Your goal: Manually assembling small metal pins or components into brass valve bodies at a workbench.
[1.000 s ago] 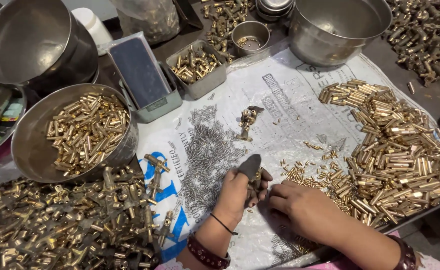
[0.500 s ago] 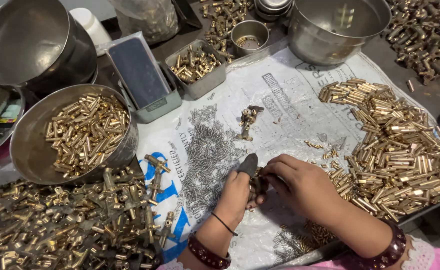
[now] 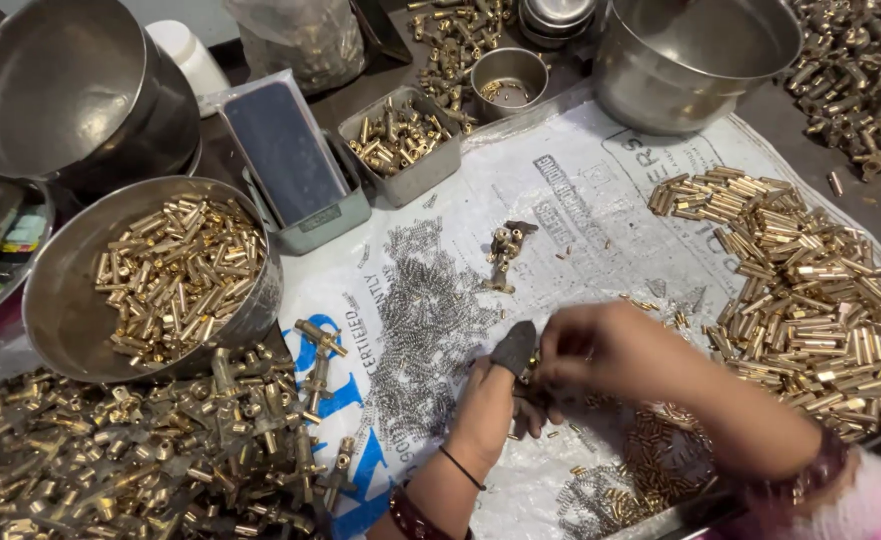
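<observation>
The left hand (image 3: 495,395) rises from the lower edge with its forearm upright, a dark cover over the raised thumb, fingers curled inward, while the right hand (image 3: 605,350) reaches in from the lower right, forearm slanting, its bent fingertips meeting the left hand's fingers.

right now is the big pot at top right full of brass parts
No, the pot at top right looks bare inside, while the brass tubes lie heaped on the sheet below it.

Both hands (image 3: 550,375) meet over brass bits (image 3: 810,290).
</observation>
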